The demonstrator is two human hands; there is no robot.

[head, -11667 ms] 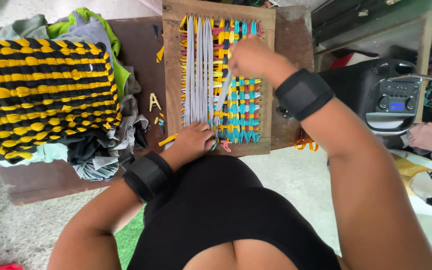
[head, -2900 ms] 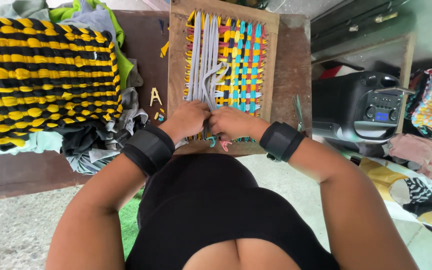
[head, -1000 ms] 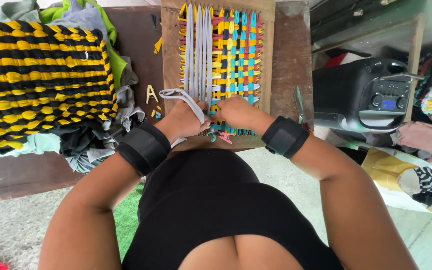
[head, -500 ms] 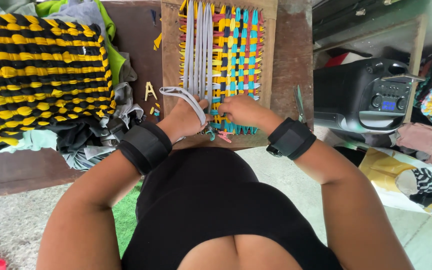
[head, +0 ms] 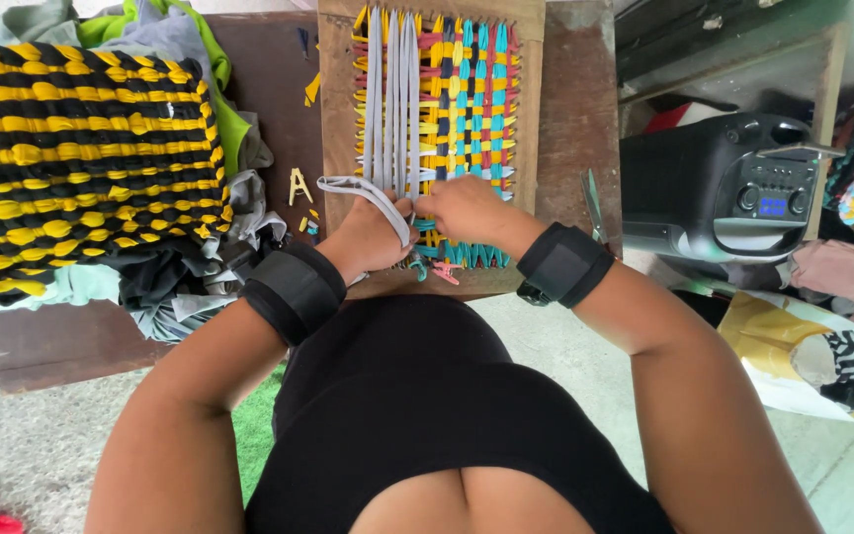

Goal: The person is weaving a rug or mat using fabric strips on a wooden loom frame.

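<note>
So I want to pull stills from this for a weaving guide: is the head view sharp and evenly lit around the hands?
Head view: daylight is soft and even, no glare or hard shadows; the left hand, right hand and wooden loom frame are sharp. Wide-lens distortion bends the edges, and the black speaker corner looks darker.

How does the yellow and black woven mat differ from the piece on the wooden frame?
The yellow and black mat lies loose on a pile of cloth, in two colours; the piece on the wooden frame is stretched, many-coloured, with grey strips running lengthwise. Both hands, left and right, work the framed one; nothing touches the mat. Both are woven strips.
</note>
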